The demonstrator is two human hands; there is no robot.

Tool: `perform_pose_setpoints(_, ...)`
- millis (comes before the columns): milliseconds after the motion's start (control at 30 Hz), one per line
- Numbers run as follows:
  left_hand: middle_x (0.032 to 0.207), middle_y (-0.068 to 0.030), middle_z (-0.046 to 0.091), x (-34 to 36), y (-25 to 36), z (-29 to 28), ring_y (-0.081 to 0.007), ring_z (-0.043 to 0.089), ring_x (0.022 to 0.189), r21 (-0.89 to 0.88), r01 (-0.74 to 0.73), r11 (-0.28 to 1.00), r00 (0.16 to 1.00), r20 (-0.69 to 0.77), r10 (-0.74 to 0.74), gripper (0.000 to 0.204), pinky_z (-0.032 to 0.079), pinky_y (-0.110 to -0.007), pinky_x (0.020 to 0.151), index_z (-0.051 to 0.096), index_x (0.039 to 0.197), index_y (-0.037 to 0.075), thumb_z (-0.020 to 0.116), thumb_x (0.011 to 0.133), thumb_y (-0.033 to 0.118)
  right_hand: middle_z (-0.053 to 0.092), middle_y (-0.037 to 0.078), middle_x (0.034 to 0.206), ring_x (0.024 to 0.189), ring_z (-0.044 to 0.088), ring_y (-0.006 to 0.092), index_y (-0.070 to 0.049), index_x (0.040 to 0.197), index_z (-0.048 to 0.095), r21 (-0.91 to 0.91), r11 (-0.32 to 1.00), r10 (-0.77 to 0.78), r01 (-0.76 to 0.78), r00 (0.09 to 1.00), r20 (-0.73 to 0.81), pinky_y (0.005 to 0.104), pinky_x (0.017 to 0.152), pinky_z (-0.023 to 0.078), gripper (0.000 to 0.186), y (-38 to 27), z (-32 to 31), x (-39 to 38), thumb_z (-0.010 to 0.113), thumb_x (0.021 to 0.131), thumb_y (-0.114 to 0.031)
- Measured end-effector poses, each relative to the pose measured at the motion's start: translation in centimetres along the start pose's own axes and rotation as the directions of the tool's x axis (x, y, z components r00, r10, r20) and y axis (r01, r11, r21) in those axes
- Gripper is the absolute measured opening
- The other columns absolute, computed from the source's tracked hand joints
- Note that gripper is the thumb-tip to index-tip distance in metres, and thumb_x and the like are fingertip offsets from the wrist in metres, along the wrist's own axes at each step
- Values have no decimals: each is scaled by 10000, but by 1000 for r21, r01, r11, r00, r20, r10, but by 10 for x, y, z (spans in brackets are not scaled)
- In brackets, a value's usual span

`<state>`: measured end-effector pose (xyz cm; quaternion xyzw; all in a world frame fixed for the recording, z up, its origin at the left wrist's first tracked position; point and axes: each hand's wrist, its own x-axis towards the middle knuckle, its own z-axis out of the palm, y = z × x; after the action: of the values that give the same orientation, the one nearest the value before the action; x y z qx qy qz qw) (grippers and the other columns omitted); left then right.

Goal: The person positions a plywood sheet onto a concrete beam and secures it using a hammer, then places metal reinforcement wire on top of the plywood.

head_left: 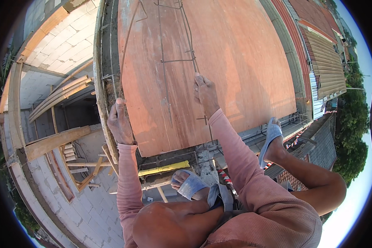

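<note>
A narrow frame of thin steel bars (161,37), tied with bent cross pieces, lies along a reddish plywood sheet (244,74). My right hand (206,93) is closed round the bar on the right side of this frame, just below a cross piece. Another steel bar (128,41) slants down the left part of the plywood. My left hand (121,124), at the sheet's left edge, has its fingers closed at the lower end of that bar; the exact grip is partly hidden. Both forearms wear pink sleeves.
Steel bars (293,118) run in a channel beside the plywood. A yellow strip (163,168) lies by my sandalled left foot (190,184); my right foot (272,138) rests at the near right edge. Left, beyond the concrete edge, a deep drop holds bamboo poles (62,97) and block walls.
</note>
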<state>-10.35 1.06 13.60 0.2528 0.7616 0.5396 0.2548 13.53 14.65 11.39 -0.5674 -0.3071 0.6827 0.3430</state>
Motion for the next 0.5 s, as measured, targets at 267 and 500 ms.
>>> perform_pose_setpoints(267, 688, 75, 382, 8, 38, 12, -52, 305, 653, -78, -40, 996, 996, -80, 34, 451, 224, -229, 577, 700, 908, 20, 585, 1000, 447, 368, -72, 589, 388, 249, 23, -117, 894, 537, 555, 732, 72, -396, 854, 515, 199, 335, 183, 310, 16, -55, 7, 479, 1052, -378)
perform_pose_setpoints(500, 673, 63, 378, -2, 33, 28, -53, 315, 642, -50, -68, 996, 995, -83, 63, 481, 245, -225, 582, 686, 903, 17, 546, 1015, 463, 349, -88, 566, 387, 254, 16, -108, 853, 545, 55, 998, -39, 34, 994, 106, 207, 339, 182, 352, -6, -79, -3, 506, 1039, -403)
